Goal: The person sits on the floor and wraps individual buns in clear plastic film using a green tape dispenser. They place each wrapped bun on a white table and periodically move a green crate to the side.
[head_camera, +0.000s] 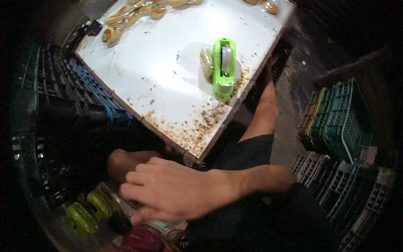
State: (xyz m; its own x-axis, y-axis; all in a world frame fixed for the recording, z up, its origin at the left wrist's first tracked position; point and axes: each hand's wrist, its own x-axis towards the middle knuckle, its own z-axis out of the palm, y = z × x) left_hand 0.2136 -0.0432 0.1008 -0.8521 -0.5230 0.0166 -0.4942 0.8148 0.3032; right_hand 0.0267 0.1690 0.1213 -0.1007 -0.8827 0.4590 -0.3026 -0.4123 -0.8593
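My right hand [176, 189] reaches across my lap from the right, palm down with its fingers curled, just below the near corner of the white-topped table [151, 63]. Whether it holds anything is hidden under the palm. My left hand is out of view. A bright green tape dispenser [224, 85] with a tape roll lies on the table, close to its right edge. Against its left side lies a bun in clear plastic [206, 64]. More wrapped buns [129, 17] lie along the far left part, and another wrapped bun [270, 8] is at the far right.
Brown specks cover the table's near corner. Stacked green plastic crates [333, 116] stand at right, with grey crates [330, 182] below them. Dark crates [63, 82] line the left. At lower left are green rounded objects [82, 217] and a dark red item [141, 239]. My legs flank the table corner.
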